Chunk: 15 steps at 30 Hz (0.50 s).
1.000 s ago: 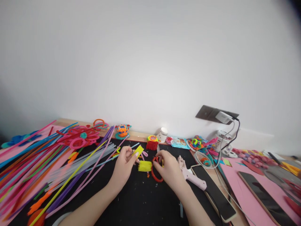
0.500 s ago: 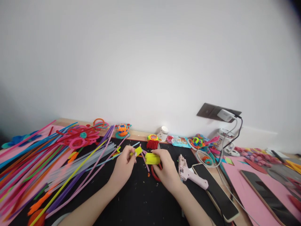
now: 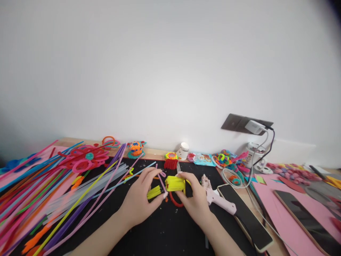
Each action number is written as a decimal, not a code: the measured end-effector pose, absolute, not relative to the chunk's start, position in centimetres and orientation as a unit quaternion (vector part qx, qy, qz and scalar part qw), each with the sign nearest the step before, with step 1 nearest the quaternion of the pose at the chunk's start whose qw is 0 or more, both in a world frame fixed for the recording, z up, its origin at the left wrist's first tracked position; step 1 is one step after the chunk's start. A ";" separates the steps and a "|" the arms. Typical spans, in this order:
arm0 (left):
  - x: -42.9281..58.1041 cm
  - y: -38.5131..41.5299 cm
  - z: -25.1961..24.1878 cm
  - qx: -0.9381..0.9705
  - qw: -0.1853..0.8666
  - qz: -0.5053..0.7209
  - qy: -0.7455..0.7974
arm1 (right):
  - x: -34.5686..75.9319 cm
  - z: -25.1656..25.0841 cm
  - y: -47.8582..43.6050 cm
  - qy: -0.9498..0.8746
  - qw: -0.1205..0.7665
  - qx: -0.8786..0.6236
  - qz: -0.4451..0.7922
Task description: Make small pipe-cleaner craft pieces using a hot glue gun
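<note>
My right hand (image 3: 195,193) is closed on a bundle of short yellow pipe cleaners (image 3: 176,184), held between thumb and fingers above the black mat. My left hand (image 3: 141,195) has its thumb and fingers spread apart. A smaller yellow pipe-cleaner bundle (image 3: 153,192) shows inside that spread; whether it rests on the mat or touches the palm is unclear. A lilac pipe cleaner with a looped end (image 3: 162,180) lies by the left fingertips. Below the right hand is a red ring-shaped piece (image 3: 176,202), partly hidden. Red pipe-cleaner pieces (image 3: 170,164) lie just behind.
Long coloured pipe cleaners (image 3: 39,192) cover the left side. A pale pink glue gun (image 3: 217,197) lies beside a phone (image 3: 245,217) on the right. A paper cup (image 3: 183,151) stands near the wall. White cables (image 3: 249,177) trail down from the socket (image 3: 239,123).
My left hand has released its pinch on the small yellow bundle and spread its fingers, with the bundle now lower. My right hand still holds the larger yellow bundle.
</note>
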State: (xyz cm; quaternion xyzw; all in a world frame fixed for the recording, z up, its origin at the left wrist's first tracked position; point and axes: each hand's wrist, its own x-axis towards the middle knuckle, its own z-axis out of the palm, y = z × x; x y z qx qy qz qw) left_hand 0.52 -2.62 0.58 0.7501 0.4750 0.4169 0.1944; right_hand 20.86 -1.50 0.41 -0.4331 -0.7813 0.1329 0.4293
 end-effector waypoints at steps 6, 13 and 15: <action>0.9 -2.5 -0.5 0.767 0.301 0.424 0.376 | 20.1 -0.1 -1.9 -0.821 0.415 -0.367 0.140; 1.6 -1.6 -1.0 0.540 0.518 0.505 0.430 | 24.7 3.0 -1.3 -0.767 0.312 -0.549 0.113; 1.7 -1.4 -0.9 0.476 0.573 0.515 0.423 | 27.4 2.9 -1.1 -0.730 0.272 -0.620 0.094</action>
